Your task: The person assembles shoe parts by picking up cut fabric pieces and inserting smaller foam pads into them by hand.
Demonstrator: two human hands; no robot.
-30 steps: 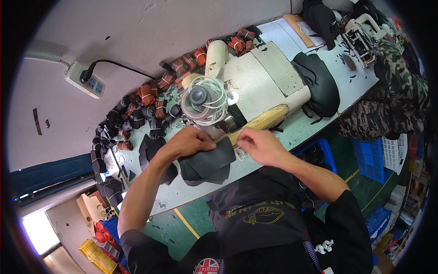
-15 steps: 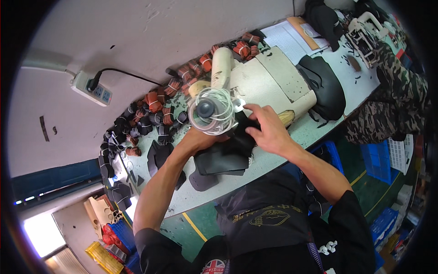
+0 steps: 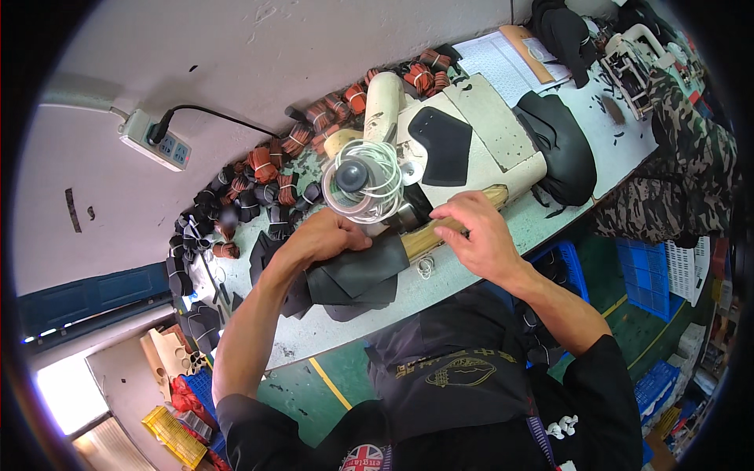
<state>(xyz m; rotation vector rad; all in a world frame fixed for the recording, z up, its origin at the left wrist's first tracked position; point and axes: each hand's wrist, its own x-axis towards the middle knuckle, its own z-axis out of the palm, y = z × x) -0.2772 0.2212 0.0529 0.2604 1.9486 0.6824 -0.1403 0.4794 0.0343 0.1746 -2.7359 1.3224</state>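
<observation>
One black piece [image 3: 441, 147] is laid atop the beige machine [image 3: 491, 122], while stacked black sheets [image 3: 361, 275] are left on the table [image 3: 310, 337], touched by the left hand [image 3: 323, 238], whose pinch cannot be confirmed, the empty right hand [image 3: 483, 238] being held spread.

1. Dark apron [image 3: 408, 404]: a curved row of gold lettering [image 3: 483, 355] spans the front, upside down to the wearer's view; the folds and the angle distort several of its characters.
2. On the same front, just beside that row and nearer the wearer, a rounded gold outline emblem [image 3: 461, 374]; the small marks inside it are too fine to make out.
3. Round patch [image 3: 365, 456] at the wearer's chest: pale letters on red, beside a flag design in red, white and blue.
4. White sheet [image 3: 491, 61] at the worktable's [image 3: 294, 345] far edge, by the wall: fine gridded print, too small to read.
</observation>
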